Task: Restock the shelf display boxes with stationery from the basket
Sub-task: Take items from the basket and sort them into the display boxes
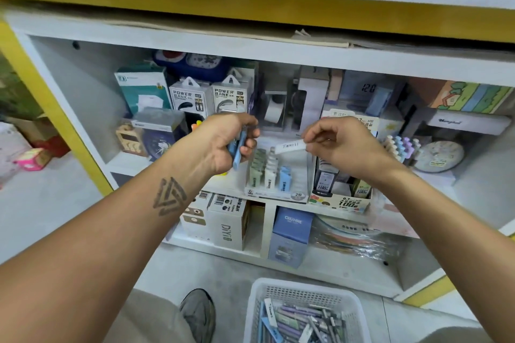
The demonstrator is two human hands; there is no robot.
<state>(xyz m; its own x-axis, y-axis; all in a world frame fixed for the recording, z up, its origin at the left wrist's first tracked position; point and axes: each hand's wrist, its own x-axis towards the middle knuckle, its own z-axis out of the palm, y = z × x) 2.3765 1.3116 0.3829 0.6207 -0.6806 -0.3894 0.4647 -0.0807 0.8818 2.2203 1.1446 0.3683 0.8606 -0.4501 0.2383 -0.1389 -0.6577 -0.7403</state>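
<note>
Two hands work before the open shelf. The left hand (231, 142), fingers curled, grips a small bundle of blue items (237, 152) (their number cannot be told). The right hand (337, 142) pinches one white item (289, 145) by its end, the piece lying level and pointing toward 9 o'clock, between the two hands.

Directly under the white item stands the display box (274, 192), holding three rows of stock: green (257, 167) at 9 o'clock, white (271, 168) in the middle, blue (284, 177) at 3 o'clock. A second display box (341, 200) (printed "100") sits just beside it at 3 o'clock, partly hidden by the right wrist.

At 6 o'clock, on the floor, is one white basket (259, 303) filled with mixed loose stationery; a grey shoe (199, 313) lies near it at 9 o'clock.

Behind the hands, toward 12 o'clock, stand two "POWER BANK" boxes (211, 97); the left hand covers the lower part of one. A cluster of pastel pens (401, 147) stands at 3 o'clock. On the lower tier are a white "DIY" carton (227, 227) and a blue box (292, 234).
</note>
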